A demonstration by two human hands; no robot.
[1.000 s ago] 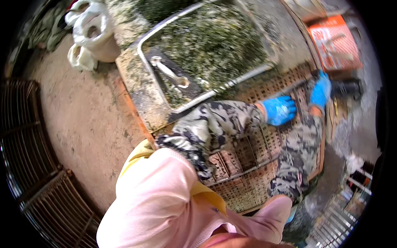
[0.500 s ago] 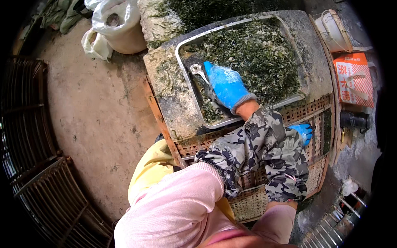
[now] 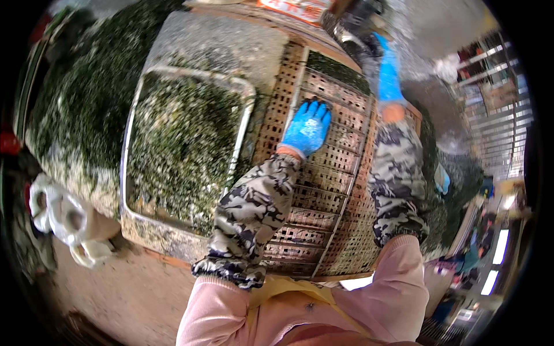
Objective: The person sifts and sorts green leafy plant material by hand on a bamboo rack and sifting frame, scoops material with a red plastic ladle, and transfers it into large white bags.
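Note:
My left hand (image 3: pixel 307 128), in a blue coated glove, lies with fingers stretched out on a slatted, perforated rack (image 3: pixel 329 155). My right hand (image 3: pixel 389 75), in a matching glove, reaches to the far right beyond the rack and is blurred. It grips a dark tool (image 3: pixel 367 53) with a shiny metal part; the tool's shape is smeared, and most of the fingers are hidden. Left of the rack, a pale-rimmed tray (image 3: pixel 128 150) holds chopped green plant matter (image 3: pixel 184 144).
A dark green heap (image 3: pixel 92 86) spreads at the far left. White sacks (image 3: pixel 75 216) stand on the left floor. An orange-and-white bag (image 3: pixel 294 8) lies at the far edge. More dark green matter (image 3: pixel 459 190) lies on the right, near metal bars (image 3: pixel 490 138).
My right hand has moved from the tray across to the far right, apparently with the tool. My left hand stays on the rack. The view has turned.

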